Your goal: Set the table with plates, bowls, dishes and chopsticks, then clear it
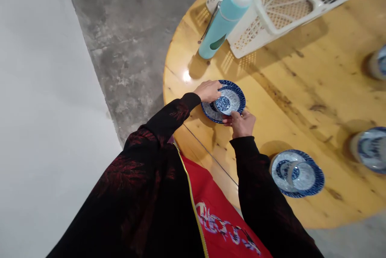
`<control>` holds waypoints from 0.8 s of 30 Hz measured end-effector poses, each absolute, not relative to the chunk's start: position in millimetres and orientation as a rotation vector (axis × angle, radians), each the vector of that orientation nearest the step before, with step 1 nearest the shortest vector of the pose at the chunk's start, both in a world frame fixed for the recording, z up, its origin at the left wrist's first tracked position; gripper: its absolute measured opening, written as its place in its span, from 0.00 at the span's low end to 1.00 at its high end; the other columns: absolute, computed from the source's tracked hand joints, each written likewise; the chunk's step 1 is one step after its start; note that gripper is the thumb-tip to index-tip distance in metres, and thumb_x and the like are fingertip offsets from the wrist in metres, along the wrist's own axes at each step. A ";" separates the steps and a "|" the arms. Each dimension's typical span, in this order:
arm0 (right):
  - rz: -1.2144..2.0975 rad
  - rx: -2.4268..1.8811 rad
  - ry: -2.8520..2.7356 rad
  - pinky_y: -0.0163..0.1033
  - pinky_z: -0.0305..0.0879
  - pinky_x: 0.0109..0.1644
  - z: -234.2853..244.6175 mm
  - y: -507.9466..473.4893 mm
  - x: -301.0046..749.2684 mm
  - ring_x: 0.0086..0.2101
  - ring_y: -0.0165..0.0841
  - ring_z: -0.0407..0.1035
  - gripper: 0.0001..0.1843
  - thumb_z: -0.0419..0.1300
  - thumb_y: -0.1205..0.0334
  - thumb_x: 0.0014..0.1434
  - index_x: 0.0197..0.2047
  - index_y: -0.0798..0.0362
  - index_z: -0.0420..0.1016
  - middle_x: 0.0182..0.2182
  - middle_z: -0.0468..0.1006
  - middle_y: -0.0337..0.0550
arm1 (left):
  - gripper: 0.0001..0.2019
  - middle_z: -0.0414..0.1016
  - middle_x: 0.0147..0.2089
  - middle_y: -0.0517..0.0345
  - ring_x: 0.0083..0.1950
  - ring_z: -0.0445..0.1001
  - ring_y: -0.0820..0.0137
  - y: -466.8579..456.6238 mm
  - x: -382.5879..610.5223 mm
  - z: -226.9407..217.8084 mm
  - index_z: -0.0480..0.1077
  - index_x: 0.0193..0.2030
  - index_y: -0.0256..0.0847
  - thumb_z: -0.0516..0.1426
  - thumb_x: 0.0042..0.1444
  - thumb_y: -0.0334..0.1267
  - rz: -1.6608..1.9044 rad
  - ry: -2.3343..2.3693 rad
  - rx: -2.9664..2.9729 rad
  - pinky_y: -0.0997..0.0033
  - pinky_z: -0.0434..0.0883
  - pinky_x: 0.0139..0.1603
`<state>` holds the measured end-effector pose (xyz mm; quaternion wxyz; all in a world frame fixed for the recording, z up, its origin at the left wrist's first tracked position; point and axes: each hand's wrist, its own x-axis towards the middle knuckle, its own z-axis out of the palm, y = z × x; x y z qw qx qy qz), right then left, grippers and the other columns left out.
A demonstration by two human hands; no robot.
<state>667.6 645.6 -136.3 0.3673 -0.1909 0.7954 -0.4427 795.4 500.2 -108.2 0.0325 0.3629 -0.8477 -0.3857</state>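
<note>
Two blue-and-white patterned saucers sit near the left edge of a round wooden table (301,101). The upper saucer (229,98) lies tilted over the lower saucer (211,112). My left hand (208,90) grips the upper saucer's far-left rim with curled fingers. My right hand (243,123) pinches the near rim of the saucers from the front. Both sleeves are dark with red patterning.
A teal bottle (224,18) with a white cap stands behind the saucers, next to a white plastic basket (271,12). Another saucer with a small glass cup (297,172) sits at the near right. More blue-and-white dishes (372,149) stand at the right edge. Concrete floor lies to the left.
</note>
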 end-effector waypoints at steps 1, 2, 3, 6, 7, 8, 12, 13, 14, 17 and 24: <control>-1.133 -0.491 2.046 0.37 0.68 0.21 -135.9 646.2 668.2 0.21 0.37 0.73 0.08 0.56 0.63 0.45 0.32 0.51 0.66 0.20 0.76 0.41 | 0.12 0.82 0.42 0.43 0.49 0.76 0.57 500.0 795.2 -110.0 0.77 0.39 0.34 0.52 0.59 0.30 -1.193 -2.596 1.115 0.62 0.66 0.51; -1.128 -0.493 2.048 0.38 0.69 0.22 -135.8 646.6 668.6 0.22 0.37 0.73 0.07 0.56 0.63 0.45 0.32 0.50 0.65 0.21 0.76 0.41 | 0.12 0.81 0.43 0.42 0.50 0.76 0.57 499.7 795.0 -111.5 0.77 0.40 0.34 0.52 0.59 0.30 -1.197 -2.583 1.116 0.62 0.66 0.52; -1.122 -0.497 2.049 0.38 0.69 0.22 -135.8 646.9 668.7 0.22 0.37 0.73 0.07 0.56 0.63 0.45 0.32 0.50 0.65 0.20 0.76 0.41 | 0.12 0.81 0.45 0.42 0.50 0.76 0.56 499.3 794.8 -112.9 0.77 0.40 0.34 0.52 0.59 0.30 -1.201 -2.572 1.116 0.61 0.65 0.53; -1.107 -0.522 2.048 0.39 0.71 0.24 -136.4 647.3 668.2 0.22 0.37 0.73 0.06 0.56 0.63 0.46 0.31 0.49 0.64 0.20 0.75 0.41 | 0.12 0.81 0.45 0.42 0.50 0.76 0.56 497.8 794.6 -114.8 0.77 0.41 0.34 0.52 0.59 0.30 -1.215 -2.568 1.106 0.61 0.65 0.53; -1.106 -0.531 2.046 0.39 0.71 0.23 -136.5 647.3 668.0 0.21 0.36 0.73 0.06 0.56 0.63 0.46 0.31 0.49 0.64 0.20 0.76 0.41 | 0.13 0.81 0.44 0.43 0.50 0.76 0.57 497.3 794.8 -114.7 0.78 0.41 0.34 0.52 0.59 0.30 -1.214 -2.575 1.097 0.62 0.65 0.52; -1.109 -0.538 2.044 0.38 0.70 0.23 -136.5 647.4 667.9 0.21 0.36 0.72 0.06 0.56 0.63 0.47 0.31 0.49 0.64 0.20 0.76 0.41 | 0.13 0.81 0.43 0.43 0.50 0.76 0.57 496.7 795.1 -114.2 0.78 0.41 0.34 0.51 0.60 0.31 -1.206 -2.585 1.093 0.62 0.65 0.52; -1.157 -0.519 2.022 0.36 0.68 0.19 -136.2 648.4 669.0 0.17 0.33 0.69 0.05 0.58 0.63 0.47 0.28 0.50 0.64 0.18 0.76 0.40 | 0.16 0.82 0.44 0.44 0.49 0.77 0.58 494.6 796.5 -111.3 0.79 0.44 0.35 0.50 0.60 0.32 -1.137 -2.648 1.087 0.64 0.66 0.49; -1.173 -0.514 2.015 0.36 0.68 0.18 -136.2 648.8 669.3 0.16 0.32 0.68 0.05 0.58 0.63 0.47 0.27 0.50 0.64 0.18 0.76 0.39 | 0.17 0.82 0.46 0.44 0.50 0.77 0.57 494.3 796.7 -110.9 0.79 0.45 0.35 0.50 0.60 0.32 -1.121 -2.659 1.087 0.64 0.66 0.48; -1.185 -0.511 2.007 0.36 0.68 0.18 -136.4 649.3 669.4 0.15 0.32 0.68 0.06 0.59 0.63 0.46 0.27 0.50 0.63 0.17 0.75 0.38 | 0.17 0.82 0.47 0.44 0.50 0.77 0.57 494.1 796.8 -110.8 0.79 0.46 0.36 0.50 0.60 0.33 -1.112 -2.667 1.085 0.64 0.66 0.48; -1.206 -0.514 1.989 0.36 0.69 0.17 -137.6 650.6 669.2 0.15 0.31 0.67 0.10 0.62 0.62 0.46 0.25 0.49 0.61 0.16 0.75 0.37 | 0.18 0.82 0.48 0.43 0.50 0.77 0.57 494.2 796.5 -111.5 0.79 0.47 0.36 0.50 0.60 0.34 -1.099 -2.676 1.091 0.64 0.66 0.48; -1.215 -0.499 1.990 0.34 0.69 0.17 -140.0 651.5 668.4 0.15 0.31 0.69 0.09 0.62 0.62 0.47 0.26 0.50 0.63 0.16 0.75 0.37 | 0.18 0.82 0.50 0.42 0.51 0.77 0.58 494.9 797.9 -111.9 0.79 0.47 0.35 0.50 0.60 0.35 -1.127 -2.653 1.071 0.64 0.66 0.49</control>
